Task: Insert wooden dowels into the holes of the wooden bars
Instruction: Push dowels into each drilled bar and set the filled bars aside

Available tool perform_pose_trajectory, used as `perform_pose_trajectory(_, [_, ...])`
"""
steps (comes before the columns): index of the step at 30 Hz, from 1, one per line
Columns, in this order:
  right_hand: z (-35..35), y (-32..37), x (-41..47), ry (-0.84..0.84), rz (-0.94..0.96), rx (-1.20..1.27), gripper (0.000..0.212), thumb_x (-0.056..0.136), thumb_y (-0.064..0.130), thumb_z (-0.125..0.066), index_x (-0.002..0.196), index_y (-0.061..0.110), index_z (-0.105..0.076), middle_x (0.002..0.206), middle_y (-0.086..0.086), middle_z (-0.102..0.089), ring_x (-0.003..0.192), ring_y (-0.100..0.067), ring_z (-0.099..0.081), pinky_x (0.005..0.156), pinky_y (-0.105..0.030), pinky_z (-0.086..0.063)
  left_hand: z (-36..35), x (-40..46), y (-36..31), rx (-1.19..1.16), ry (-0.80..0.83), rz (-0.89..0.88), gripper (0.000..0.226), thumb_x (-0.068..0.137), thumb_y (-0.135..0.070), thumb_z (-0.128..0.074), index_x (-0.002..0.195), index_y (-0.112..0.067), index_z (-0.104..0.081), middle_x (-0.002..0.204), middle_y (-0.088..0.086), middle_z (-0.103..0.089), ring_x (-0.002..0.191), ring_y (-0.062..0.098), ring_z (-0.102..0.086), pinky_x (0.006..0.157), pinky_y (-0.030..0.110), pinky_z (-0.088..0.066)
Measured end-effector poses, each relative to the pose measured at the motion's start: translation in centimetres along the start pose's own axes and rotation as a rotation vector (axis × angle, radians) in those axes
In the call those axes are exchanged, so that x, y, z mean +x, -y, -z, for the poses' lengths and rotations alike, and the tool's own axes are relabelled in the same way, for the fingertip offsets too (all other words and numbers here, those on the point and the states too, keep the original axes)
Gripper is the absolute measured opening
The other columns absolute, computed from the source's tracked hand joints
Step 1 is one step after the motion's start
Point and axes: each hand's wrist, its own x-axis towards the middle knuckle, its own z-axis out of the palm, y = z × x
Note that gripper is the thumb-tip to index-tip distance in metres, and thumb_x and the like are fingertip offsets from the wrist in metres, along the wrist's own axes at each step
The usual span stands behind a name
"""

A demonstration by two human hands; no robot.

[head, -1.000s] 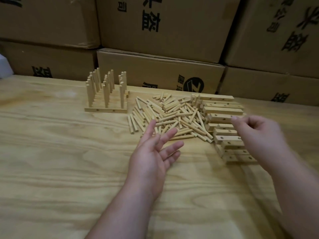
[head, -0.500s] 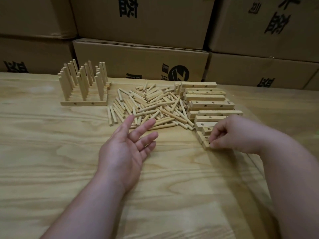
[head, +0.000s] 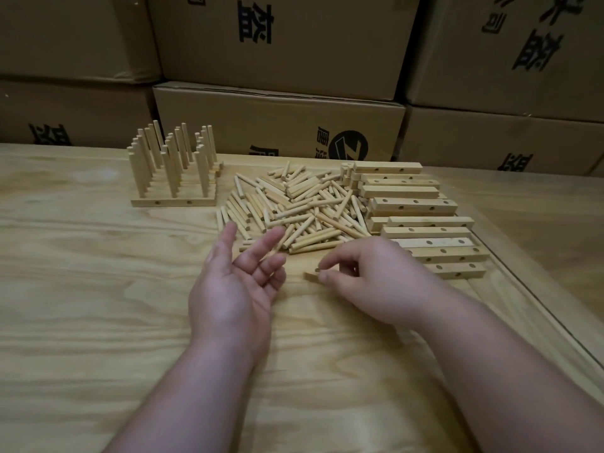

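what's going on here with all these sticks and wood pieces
A person is assembling dowel racks at a wooden table. The right hand pinches the end of one drilled wooden bar, mostly hidden under the hand. The left hand hovers open, palm up, near the pile of loose dowels. More drilled bars are stacked to the right, and finished bars with upright dowels stand at the back left.

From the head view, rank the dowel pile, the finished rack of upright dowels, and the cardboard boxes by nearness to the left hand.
1. Dowel pile, just beyond the left hand.
2. Finished rack, far left.
3. Cardboard boxes, behind the table.
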Motion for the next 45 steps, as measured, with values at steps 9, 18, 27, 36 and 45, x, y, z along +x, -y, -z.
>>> perform_pose_trajectory(9, [0.1, -1.7, 0.2, 0.058, -0.021, -0.284, 0.038, 0.083, 0.062, -0.065, 0.11, 0.037, -0.068, 0.103, 0.019, -0.052, 0.109, -0.007, -0.047, 0.094, -0.031, -0.047, 0.6, 0.3, -0.6, -0.046, -0.129, -0.103, 0.053, 0.107, -0.051, -0.029, 0.112, -0.019, -0.071, 0.078, 0.003, -0.073, 0.057, 0.011, -0.056, 0.061, 0.027, -0.047])
perform_pose_trajectory(18, [-1.4, 1.6, -0.4, -0.115, 0.105, 0.302, 0.014, 0.085, 0.054, -0.066, 0.091, 0.04, -0.067, 0.088, 0.025, -0.065, 0.077, 0.0, -0.061, 0.063, -0.026, -0.05, -0.3, -0.3, 0.5, 0.124, 0.0, -0.139, 0.026, 0.099, -0.035, -0.057, 0.111, -0.018, -0.074, 0.096, 0.002, -0.07, 0.078, 0.013, -0.064, 0.066, 0.028, -0.053])
perform_pose_trajectory(27, [-2.9, 0.5, 0.3, -0.285, 0.257, 0.225, 0.03, 0.091, 0.049, -0.059, 0.102, 0.026, -0.074, 0.094, 0.017, -0.065, 0.095, -0.003, -0.06, 0.077, -0.015, -0.043, -0.5, -0.7, 0.6, 0.24, 0.016, -0.089, 0.028, 0.091, -0.046, -0.06, 0.089, -0.027, -0.081, 0.083, -0.001, -0.075, 0.074, 0.013, -0.071, 0.06, 0.029, -0.056])
perform_pose_trajectory(36, [-4.2, -2.1, 3.1, -0.252, 0.081, -0.279, 0.054, 0.098, 0.025, -0.044, 0.15, 0.039, -0.037, 0.156, 0.023, -0.033, 0.13, -0.009, -0.021, 0.098, -0.033, -0.01, -0.8, -0.1, -0.3, 0.021, -0.192, 0.014, 0.032, 0.102, -0.045, -0.053, 0.098, -0.018, -0.071, 0.069, -0.004, -0.063, 0.053, 0.011, -0.055, 0.049, 0.027, -0.046])
perform_pose_trajectory(45, [-4.4, -2.3, 3.0, -0.245, 0.091, -0.337, 0.052, 0.096, 0.037, -0.049, 0.147, 0.042, -0.04, 0.141, 0.023, -0.042, 0.122, -0.01, -0.027, 0.099, -0.038, -0.014, -0.8, -0.1, -0.3, 0.021, -0.184, 0.015, 0.033, 0.103, -0.044, -0.052, 0.1, -0.017, -0.071, 0.069, -0.003, -0.062, 0.052, 0.011, -0.054, 0.05, 0.027, -0.046])
